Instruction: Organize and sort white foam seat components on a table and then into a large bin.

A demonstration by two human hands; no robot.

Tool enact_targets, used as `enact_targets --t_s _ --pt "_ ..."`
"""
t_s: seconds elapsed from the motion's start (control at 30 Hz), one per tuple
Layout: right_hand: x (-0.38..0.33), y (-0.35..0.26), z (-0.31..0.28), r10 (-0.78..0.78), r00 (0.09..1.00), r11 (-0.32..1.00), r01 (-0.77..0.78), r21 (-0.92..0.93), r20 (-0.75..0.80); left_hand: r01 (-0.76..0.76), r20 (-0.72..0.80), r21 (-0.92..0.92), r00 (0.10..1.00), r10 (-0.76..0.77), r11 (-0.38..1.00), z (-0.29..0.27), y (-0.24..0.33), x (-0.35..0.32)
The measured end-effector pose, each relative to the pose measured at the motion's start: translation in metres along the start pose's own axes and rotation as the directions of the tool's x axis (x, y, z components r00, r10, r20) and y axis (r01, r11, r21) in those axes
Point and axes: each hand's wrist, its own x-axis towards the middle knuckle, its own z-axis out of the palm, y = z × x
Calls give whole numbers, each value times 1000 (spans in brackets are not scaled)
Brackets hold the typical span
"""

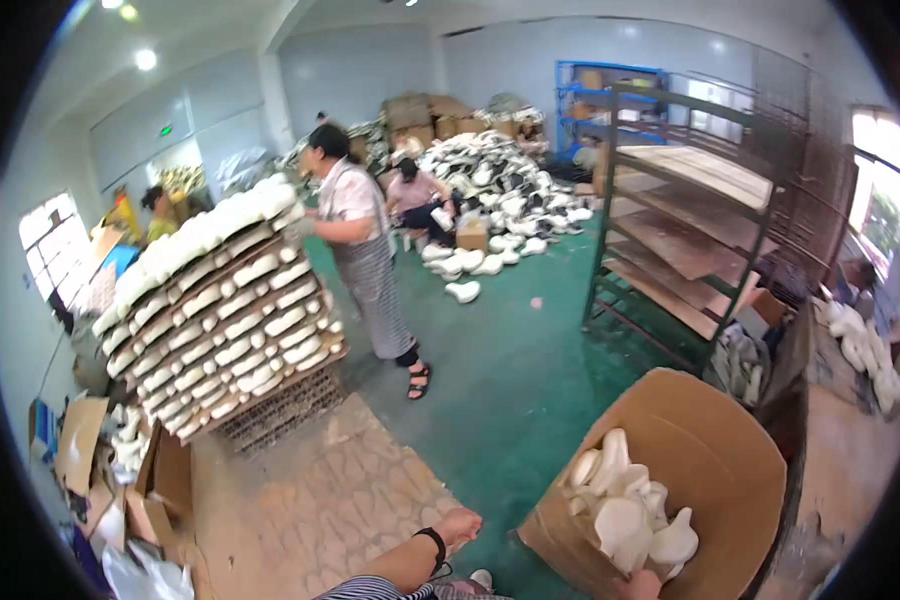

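My left hand point(457, 526), with a black band at its wrist, hangs over the near end of the worn board point(350, 490). Its fingers look curled in, and nothing shows in them. At the bottom edge, my right hand point(642, 585) is beside the near side of a large open cardboard box point(715, 450); most of it is cut off and its fingers cannot be made out. Inside that box lie several white saddle-shaped foam pads point(625, 530), rounded at one end and narrow at the other, close to my right hand.
A tall rack point(210, 330) stacked with white pads stands at left, a person point(355, 230) in an apron beside it. Further back, a seated person point(420, 200) is near a heap of black and white pieces point(500, 180). A metal shelf rack point(680, 220) stands right, beyond the box.
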Motion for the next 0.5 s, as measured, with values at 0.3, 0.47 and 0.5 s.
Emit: enact_targets --t_s 0.3,0.47,0.5 --pt "114 4 -39 -398 882 915 361 -182 -252 72 -229 -245 965 -130 967 -67 32 23" --pt "192 -62 -130 -331 873 943 306 -128 -358 116 -189 -311 965 -181 943 -53 68 64" --pt "194 -83 -153 -298 871 950 309 -35 -391 130 -121 -296 978 -172 946 -35 83 71"
